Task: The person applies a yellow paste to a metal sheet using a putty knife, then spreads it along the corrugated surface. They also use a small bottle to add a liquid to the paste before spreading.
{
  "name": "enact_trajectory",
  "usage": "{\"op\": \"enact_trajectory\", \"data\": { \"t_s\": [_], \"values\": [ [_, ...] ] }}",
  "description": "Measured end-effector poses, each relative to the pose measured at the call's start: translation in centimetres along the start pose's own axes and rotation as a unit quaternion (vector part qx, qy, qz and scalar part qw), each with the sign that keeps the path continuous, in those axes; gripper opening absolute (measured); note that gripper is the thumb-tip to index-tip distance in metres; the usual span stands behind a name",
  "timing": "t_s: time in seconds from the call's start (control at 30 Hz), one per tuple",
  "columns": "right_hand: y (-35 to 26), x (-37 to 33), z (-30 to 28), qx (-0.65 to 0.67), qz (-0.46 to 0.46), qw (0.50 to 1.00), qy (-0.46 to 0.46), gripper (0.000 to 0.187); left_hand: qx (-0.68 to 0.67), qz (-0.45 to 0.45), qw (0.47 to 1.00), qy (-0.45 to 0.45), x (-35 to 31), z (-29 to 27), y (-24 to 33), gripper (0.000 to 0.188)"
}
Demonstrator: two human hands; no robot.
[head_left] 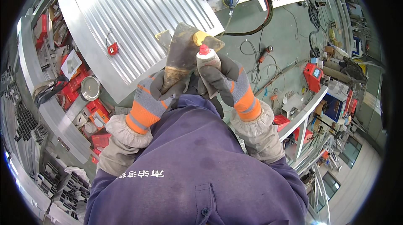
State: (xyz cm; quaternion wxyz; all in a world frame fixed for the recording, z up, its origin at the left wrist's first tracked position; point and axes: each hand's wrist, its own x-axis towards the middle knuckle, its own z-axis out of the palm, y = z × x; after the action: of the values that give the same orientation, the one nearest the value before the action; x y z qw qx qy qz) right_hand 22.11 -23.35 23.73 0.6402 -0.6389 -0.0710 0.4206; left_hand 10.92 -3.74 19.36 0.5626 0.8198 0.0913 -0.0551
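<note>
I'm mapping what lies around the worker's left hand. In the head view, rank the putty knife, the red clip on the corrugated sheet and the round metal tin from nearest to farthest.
From the left hand:
1. Putty knife, held in that hand.
2. Round metal tin, to its left among red boxes.
3. Red clip, up-left on the corrugated sheet; close to the tin's distance, so this order is tentative.

Below me I see a large ribbed sheet of bright corrugated metal (138, 19), with a small red clamp-like tool (112, 49) resting on it. Off its far corner lies a blue-and-black power sander (230, 0), its cable running beside a thick black hose (262, 19). At my left, a round shiny metal tin (90, 88) sits among red cardboard boxes (98, 111). A red boxy machine (313, 76) stands at my right.
</note>
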Motion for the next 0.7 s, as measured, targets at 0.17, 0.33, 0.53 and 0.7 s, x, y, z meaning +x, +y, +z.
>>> {"op": "enact_trajectory", "data": {
  "t_s": [0.17, 0.33, 0.53, 0.7],
  "values": [
    [0.2, -0.1, 0.2, 0.005, -0.011, 1.000, 0.008, 0.025, 0.024, 0.030, 0.999, 0.005, 0.0, 0.1, -0.2, 0.029],
    [-0.6, -0.4, 0.2, 0.015, 0.010, 1.000, 0.006, 0.029, 0.022, 0.014, 1.000, 0.008, -0.3, 0.2, -0.7, 0.029],
    [-0.9, -0.4, 0.4, 0.003, 0.015, 1.000, 0.011, 0.027, 0.012, 0.015, 1.000, 0.010, -0.1, -0.1, 0.3, 0.030],
    [-0.5, -0.4, 0.6, 0.007, 0.004, 1.000, 0.020, 0.028, 0.012, 0.015, 1.000, 0.005, -0.2, 0.0, 0.2, 0.029]
  ]
}}
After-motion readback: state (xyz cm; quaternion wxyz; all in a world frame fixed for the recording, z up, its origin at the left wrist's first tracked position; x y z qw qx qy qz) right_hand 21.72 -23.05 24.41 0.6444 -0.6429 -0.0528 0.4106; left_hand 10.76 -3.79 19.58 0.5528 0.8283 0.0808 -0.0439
